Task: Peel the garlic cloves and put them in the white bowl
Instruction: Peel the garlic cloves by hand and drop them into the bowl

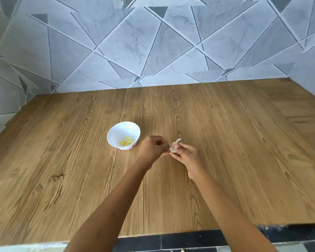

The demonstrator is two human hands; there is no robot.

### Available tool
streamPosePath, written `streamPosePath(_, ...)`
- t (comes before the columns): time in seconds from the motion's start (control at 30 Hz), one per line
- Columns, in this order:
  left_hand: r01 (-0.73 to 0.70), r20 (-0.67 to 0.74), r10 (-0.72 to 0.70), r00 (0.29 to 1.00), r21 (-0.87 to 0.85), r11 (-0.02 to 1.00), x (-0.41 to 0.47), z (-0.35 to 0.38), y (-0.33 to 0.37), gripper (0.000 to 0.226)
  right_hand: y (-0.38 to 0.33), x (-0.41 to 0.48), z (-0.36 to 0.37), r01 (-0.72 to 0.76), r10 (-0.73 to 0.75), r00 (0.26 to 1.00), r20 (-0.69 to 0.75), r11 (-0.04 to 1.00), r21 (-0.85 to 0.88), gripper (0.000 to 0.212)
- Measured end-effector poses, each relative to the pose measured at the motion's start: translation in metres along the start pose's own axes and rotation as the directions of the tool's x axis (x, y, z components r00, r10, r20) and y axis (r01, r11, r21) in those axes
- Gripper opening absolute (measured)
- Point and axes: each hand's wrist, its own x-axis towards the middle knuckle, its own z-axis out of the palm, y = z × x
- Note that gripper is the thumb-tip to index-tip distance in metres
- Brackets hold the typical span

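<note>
A small white scalloped bowl (115, 131) stands on the wooden table and holds several pale yellow peeled garlic cloves (126, 141). Just right of the bowl, both hands meet above the table. My right hand (188, 158) pinches a garlic piece (175, 145) with papery white skin sticking up from it. My left hand (153, 147) has its fingers curled and pinches at the left edge of that garlic skin. Most of the garlic is hidden by the fingers.
The wooden table (225, 142) runs back to a grey tiled wall (153, 42). Its front edge lies near the bottom of the view, with a dark tiled floor (180, 241) beyond it.
</note>
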Motion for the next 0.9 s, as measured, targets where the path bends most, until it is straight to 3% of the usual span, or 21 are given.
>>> streamPosePath(0.1, 0.092, 0.010, -0.092, 0.996, -0.170, 0.981, 0.001, -0.006, 0.000, 0.004, 0.000, 0.006, -0.001, 0.001, -0.005, 0.999, -0.047, 0.997, -0.071, 0.019)
streamPosePath(0.17, 0.094, -0.009, -0.098, 0.995, -0.204, 0.974, 0.000, -0.011, -0.001, 0.004, 0.003, 0.011, -0.004, 0.090, -0.115, 0.991, -0.069, 0.951, -0.296, 0.022)
streamPosePath(0.23, 0.082, -0.025, -0.088, 0.996, -0.191, 0.978, -0.005, -0.014, -0.001, 0.010, 0.005, 0.015, -0.003, 0.221, -0.259, 0.966, 0.014, 0.794, -0.566, 0.017)
streamPosePath(0.33, 0.060, -0.056, -0.065, 0.996, -0.095, 0.994, -0.012, -0.016, -0.005, 0.020, 0.008, 0.016, 0.002, 0.325, -0.319, 0.933, 0.166, 0.551, -0.768, 0.021)
streamPosePath(0.5, 0.063, -0.145, -0.061, 0.988, 0.008, 0.998, -0.024, -0.017, -0.014, 0.015, 0.014, 0.022, 0.004, 0.336, -0.326, 0.923, 0.206, 0.420, -0.843, 0.021)
streamPosePath(0.67, 0.046, -0.154, -0.052, 0.987, -0.043, 0.998, -0.038, -0.020, -0.013, 0.003, 0.009, 0.012, -0.003, 0.287, -0.351, 0.928, 0.128, 0.452, -0.845, 0.026)
streamPosePath(0.8, 0.005, -0.136, -0.007, 0.991, -0.016, 1.000, -0.053, -0.024, -0.015, 0.010, 0.015, -0.020, -0.007, 0.395, -0.539, 0.831, 0.137, 0.398, -0.828, 0.025)
streamPosePath(0.9, -0.017, -0.132, 0.023, 0.991, 0.049, 0.999, -0.064, -0.033, -0.023, 0.008, 0.026, -0.047, -0.001, 0.506, -0.585, 0.772, 0.248, 0.330, -0.797, 0.023)
